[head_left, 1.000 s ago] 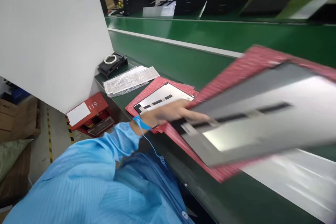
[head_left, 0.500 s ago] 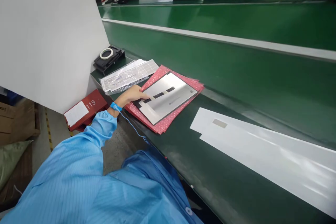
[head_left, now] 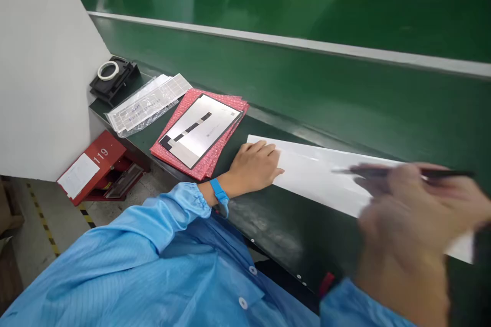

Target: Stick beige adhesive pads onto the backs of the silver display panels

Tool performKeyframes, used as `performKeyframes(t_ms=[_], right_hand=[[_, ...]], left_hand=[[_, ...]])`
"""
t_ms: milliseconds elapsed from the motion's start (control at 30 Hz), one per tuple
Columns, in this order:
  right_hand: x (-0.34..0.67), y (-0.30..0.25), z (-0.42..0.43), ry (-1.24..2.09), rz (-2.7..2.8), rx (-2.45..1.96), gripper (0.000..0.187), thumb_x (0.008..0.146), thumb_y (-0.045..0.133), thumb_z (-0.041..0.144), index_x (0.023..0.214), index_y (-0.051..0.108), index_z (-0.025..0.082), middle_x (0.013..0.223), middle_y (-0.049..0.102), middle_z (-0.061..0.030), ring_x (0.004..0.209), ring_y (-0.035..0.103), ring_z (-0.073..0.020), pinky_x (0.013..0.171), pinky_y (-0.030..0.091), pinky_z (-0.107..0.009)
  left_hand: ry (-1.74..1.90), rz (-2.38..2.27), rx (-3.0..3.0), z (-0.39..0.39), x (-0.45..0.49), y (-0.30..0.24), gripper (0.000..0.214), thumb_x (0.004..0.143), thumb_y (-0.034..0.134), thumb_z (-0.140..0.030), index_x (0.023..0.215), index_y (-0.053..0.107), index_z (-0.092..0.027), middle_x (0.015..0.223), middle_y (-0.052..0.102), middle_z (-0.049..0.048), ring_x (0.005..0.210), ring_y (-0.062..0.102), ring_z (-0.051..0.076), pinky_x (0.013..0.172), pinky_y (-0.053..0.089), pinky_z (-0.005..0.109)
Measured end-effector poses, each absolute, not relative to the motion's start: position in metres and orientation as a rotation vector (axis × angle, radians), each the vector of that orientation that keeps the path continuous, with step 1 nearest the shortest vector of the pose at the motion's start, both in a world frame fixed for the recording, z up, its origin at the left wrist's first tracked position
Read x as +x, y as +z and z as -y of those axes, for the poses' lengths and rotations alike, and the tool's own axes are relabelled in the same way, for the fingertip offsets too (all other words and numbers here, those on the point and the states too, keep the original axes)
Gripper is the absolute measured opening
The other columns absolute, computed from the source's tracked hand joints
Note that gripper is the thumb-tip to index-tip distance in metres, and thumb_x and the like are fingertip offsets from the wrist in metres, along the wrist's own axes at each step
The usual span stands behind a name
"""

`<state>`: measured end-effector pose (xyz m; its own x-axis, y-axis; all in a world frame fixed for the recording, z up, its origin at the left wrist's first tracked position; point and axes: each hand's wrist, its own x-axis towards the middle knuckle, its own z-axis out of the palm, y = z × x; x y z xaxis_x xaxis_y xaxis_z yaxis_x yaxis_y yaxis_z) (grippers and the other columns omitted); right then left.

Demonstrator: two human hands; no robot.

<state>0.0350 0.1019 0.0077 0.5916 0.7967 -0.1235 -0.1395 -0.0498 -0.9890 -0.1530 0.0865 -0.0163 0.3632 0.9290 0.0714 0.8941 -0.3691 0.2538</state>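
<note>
White sheet (head_left: 318, 176) touched by left hand (head_left: 253, 168); blurred right hand (head_left: 406, 219), apart, holds pen (head_left: 445, 173).

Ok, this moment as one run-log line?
left hand: resting on white sheet | right hand: holding dark pen, blurred | beside: silver panel on red foam sheets

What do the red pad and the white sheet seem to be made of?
The red pad looks like soft plastic foam or bubble wrap: matte, with a fine dimpled surface and slightly uneven edges. The white sheet looks like thin plastic film or coated paper: smooth, lying flat, with a soft sheen. The look does not settle which.
</note>
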Motion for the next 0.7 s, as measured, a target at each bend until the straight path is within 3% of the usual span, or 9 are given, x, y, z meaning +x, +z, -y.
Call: performKeyframes(t_ms=[200, 333, 467, 700], right_hand=[[-0.005, -0.032, -0.144, 1.008, 0.757, -1.260, 0.015, 0.088, 0.048, -0.002, 0.095, 0.047, 0.010, 0.074, 0.063, -0.0119, 0.060, 0.065, -0.0211, 0.052, 0.055, -0.026], [0.003, -0.049, -0.136, 0.960, 0.927, -1.157, 0.018, 0.081, 0.059, 0.012, 0.097, 0.051, 0.010, 0.078, 0.065, -0.0141, 0.060, 0.065, -0.0236, 0.052, 0.057, -0.030], [0.010, -0.050, -0.130, 0.933, 0.997, -1.144, 0.027, 0.074, 0.068, 0.025, 0.092, 0.054, 0.010, 0.074, 0.063, -0.0128, 0.060, 0.066, -0.0269, 0.053, 0.059, -0.034], [0.003, -0.038, -0.129, 0.867, 1.006, -1.242, 0.024, 0.073, 0.066, 0.026, 0.089, 0.056, 0.011, 0.073, 0.063, -0.0116, 0.063, 0.067, -0.0284, 0.056, 0.061, -0.035]], left_hand=[[0.358, -1.665, 2.367, -0.084, -0.157, -0.017, 0.039, 0.100, 0.067, -0.051, 0.121, 0.064, -0.018, 0.136, 0.065, 0.0077, 0.127, 0.058, 0.025, 0.100, 0.046, 0.039], [0.390, -1.677, 2.289, -0.084, -0.155, -0.012, 0.041, 0.097, 0.072, -0.052, 0.119, 0.065, -0.018, 0.136, 0.063, 0.0083, 0.128, 0.056, 0.026, 0.100, 0.046, 0.038], [0.373, -1.681, 2.229, -0.085, -0.152, -0.007, 0.040, 0.095, 0.074, -0.049, 0.120, 0.066, -0.019, 0.138, 0.062, 0.0068, 0.129, 0.055, 0.026, 0.100, 0.046, 0.039], [0.323, -1.667, 2.221, -0.085, -0.152, 0.001, 0.041, 0.096, 0.074, -0.049, 0.123, 0.066, -0.019, 0.142, 0.060, 0.0089, 0.134, 0.052, 0.027, 0.101, 0.047, 0.039]])
